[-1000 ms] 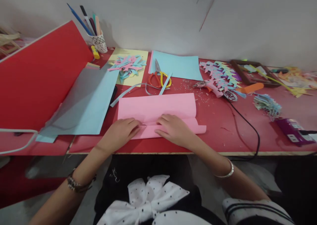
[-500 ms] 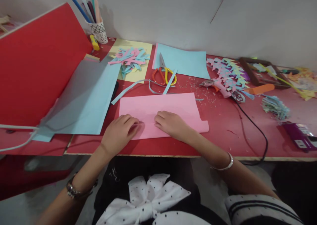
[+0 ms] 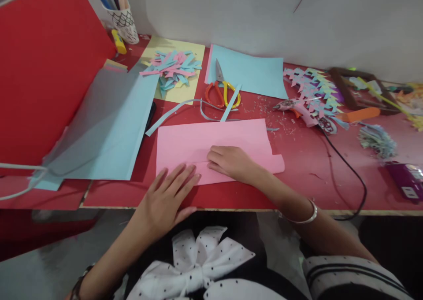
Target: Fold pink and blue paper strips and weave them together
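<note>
The left hand (image 3: 163, 203) is lying splayed, the right hand (image 3: 231, 162) curled, grip unclear; uneven pressing could be skewing the pink paper (image 3: 208, 136) beneath.

Pink sheet (image 3: 211, 137), smooth matt paper from where I stand; scissors (image 3: 220, 79), metal-bladed, glossy-handled; worktop (image 3: 310, 159), smooth, faintly shiny; bow (image 3: 194, 271), cloth; bangle (image 3: 314, 213), shiny metal.

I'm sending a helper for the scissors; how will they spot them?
On the red table, look past the pink sheet to the blue sheet by the wall. The scissors lie partly on it, set apart by one red handle loop and one yellow.
</note>
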Motion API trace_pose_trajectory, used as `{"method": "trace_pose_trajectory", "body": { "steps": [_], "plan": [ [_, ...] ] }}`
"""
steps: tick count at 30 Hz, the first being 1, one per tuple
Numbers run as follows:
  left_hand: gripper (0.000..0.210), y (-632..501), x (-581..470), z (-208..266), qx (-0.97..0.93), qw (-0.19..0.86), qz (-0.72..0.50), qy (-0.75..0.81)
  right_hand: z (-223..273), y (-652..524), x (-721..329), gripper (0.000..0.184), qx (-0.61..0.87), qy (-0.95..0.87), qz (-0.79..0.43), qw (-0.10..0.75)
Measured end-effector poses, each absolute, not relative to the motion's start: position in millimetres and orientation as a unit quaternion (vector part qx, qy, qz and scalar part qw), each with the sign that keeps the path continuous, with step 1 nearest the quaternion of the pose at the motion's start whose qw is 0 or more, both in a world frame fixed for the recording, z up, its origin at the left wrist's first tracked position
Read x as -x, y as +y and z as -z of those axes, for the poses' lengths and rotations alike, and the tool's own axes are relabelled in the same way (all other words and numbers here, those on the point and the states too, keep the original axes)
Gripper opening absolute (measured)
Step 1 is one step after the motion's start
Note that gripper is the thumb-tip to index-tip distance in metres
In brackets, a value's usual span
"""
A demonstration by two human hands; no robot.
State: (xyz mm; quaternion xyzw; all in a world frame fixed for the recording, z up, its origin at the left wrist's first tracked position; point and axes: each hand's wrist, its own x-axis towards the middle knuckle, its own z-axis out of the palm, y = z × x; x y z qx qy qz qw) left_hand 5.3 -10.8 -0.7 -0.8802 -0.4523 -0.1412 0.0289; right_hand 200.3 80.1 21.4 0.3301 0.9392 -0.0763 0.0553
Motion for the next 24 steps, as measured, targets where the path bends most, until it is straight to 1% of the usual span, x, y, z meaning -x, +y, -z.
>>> {"method": "trace_pose_trajectory", "body": {
  "steps": [3,10,16,24],
  "plan": [
    [0.056,-16,-5,4,0.871,0.009,0.135,-0.472,-23,81,-201,0.025,-0.331,0.938,0.094,0.046],
    [0.057,-22,-8,6,0.872,0.006,0.119,-0.475,-20,79,-204,0.024,-0.335,0.937,0.103,-0.008],
    [0.058,-25,-11,5,0.871,0.007,0.106,-0.479,-20,77,-203,0.028,-0.337,0.939,0.075,0.003],
    [0.055,-27,-18,1,0.855,0.007,0.107,-0.507,-21,79,-201,0.024,-0.354,0.931,0.081,0.026]
  ]
}}
